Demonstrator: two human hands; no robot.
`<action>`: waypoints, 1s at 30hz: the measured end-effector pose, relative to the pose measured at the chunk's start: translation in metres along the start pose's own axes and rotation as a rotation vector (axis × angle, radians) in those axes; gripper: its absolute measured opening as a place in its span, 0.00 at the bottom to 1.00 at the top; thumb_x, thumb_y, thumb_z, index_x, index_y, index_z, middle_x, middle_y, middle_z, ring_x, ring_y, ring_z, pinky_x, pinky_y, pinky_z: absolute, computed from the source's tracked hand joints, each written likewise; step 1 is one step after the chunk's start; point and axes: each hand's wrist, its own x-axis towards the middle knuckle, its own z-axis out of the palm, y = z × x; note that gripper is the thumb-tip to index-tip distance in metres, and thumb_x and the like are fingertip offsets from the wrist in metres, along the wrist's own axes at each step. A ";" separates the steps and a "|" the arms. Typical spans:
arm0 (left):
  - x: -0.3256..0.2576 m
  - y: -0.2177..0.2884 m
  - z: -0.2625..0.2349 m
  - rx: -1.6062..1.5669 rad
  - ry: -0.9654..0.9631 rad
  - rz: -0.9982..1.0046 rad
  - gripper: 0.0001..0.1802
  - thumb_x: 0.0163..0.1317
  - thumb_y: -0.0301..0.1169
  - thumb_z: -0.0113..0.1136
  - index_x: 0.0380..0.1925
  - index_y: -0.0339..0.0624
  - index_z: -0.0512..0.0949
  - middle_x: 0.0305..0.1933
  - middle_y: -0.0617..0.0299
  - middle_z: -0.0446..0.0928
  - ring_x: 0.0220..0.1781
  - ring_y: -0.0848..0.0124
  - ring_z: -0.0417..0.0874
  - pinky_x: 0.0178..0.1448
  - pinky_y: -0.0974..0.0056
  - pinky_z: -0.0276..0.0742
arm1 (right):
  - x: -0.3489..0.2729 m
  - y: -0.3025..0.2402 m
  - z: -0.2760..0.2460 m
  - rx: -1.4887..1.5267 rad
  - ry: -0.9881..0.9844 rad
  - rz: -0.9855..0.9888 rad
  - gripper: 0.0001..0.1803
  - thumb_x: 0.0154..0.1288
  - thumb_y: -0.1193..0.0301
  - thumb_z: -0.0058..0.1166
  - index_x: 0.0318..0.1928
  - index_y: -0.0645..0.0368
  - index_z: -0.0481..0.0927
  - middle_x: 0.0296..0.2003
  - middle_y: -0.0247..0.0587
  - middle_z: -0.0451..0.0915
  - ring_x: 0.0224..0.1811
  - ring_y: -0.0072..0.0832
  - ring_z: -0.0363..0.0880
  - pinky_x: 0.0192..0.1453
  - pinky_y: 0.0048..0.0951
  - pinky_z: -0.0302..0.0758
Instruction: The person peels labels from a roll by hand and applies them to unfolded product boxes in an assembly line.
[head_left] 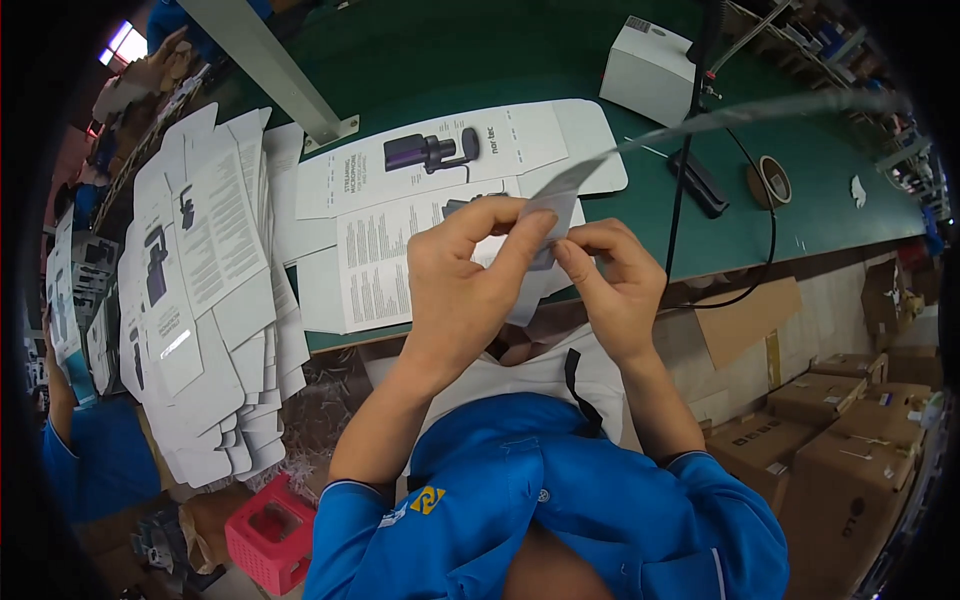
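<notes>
Between my two hands is a long, thin, translucent grey strip (pixel 570 180), like a sheet of clear labels, whose far end curves away to the right and blurs. My left hand (pixel 470 275) pinches it between thumb and fingers. Close beside it, my right hand (pixel 615 285) grips the strip's lower edge with thumb and bent fingers. Under and beyond my hands, an unfolded white carton (pixel 530 140) lies flat on the green table (pixel 480 75), printed with a purple-black microphone. My fingers and the strip hide part of its lower panel.
A tall stack of flat printed cartons (pixel 200 300) stands at the left, near another person's blue sleeve (pixel 62 465). A white box (pixel 650 75), a black handheld tool (pixel 700 185) and a tape roll (pixel 770 182) are on the right. Hanging black cable, metal post (pixel 265 70), red stool (pixel 270 535), brown boxes (pixel 850 460).
</notes>
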 end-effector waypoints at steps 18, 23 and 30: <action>-0.003 -0.035 0.008 -0.259 0.096 -0.337 0.09 0.68 0.30 0.65 0.38 0.32 0.81 0.29 0.67 0.82 0.30 0.87 0.75 0.35 0.81 0.67 | 0.013 0.013 -0.002 -0.567 -0.084 -0.686 0.16 0.46 0.80 0.74 0.39 0.58 0.87 0.30 0.33 0.79 0.27 0.29 0.76 0.30 0.28 0.69; 0.015 -0.053 -0.008 0.011 0.224 -0.158 0.07 0.66 0.28 0.64 0.38 0.33 0.83 0.31 0.60 0.84 0.34 0.80 0.80 0.39 0.73 0.74 | 0.010 0.013 -0.008 -0.087 0.089 -0.134 0.10 0.56 0.83 0.67 0.40 0.64 0.87 0.30 0.39 0.81 0.28 0.22 0.77 0.30 0.22 0.74; 0.028 -0.072 0.011 0.200 -0.234 0.209 0.04 0.58 0.24 0.67 0.34 0.39 0.83 0.32 0.57 0.82 0.33 0.60 0.81 0.39 0.58 0.76 | 0.047 0.047 -0.050 0.516 0.047 0.785 0.20 0.72 0.69 0.54 0.59 0.68 0.76 0.24 0.36 0.77 0.14 0.17 0.69 0.14 0.17 0.58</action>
